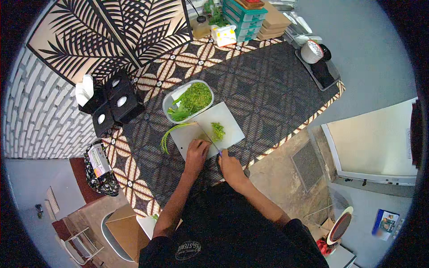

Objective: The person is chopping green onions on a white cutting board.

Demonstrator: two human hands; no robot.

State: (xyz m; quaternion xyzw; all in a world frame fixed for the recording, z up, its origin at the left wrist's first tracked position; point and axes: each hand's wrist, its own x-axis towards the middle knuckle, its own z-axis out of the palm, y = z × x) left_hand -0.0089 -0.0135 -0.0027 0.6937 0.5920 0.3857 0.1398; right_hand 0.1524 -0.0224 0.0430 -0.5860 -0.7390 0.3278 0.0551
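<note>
My right hand [232, 169] grips a kitchen knife [208, 136] by its handle; the blade lies slantwise over a white cutting board [231, 115]. Close by the blade's left side, my left hand [197, 152] rests on the lower part of the board with curled fingers; whether anything is beneath them is hidden. Right of the blade sits a small heap of chopped green herbs [218, 131]. Thin green stems [172, 130] run from near the knife tip over the board's left edge. Behind the board, a clear plastic container [165, 106] holds leafy greens [197, 97].
A dark patterned cloth [261, 87] covers the table. Black boxes [122, 100] stand at its left, beside a folding panel with leaf shapes [117, 33]. Teal drawers [244, 21] and a tissue box [223, 35] line the back. A tray [323, 83] with stacked cups [311, 52] is at far right.
</note>
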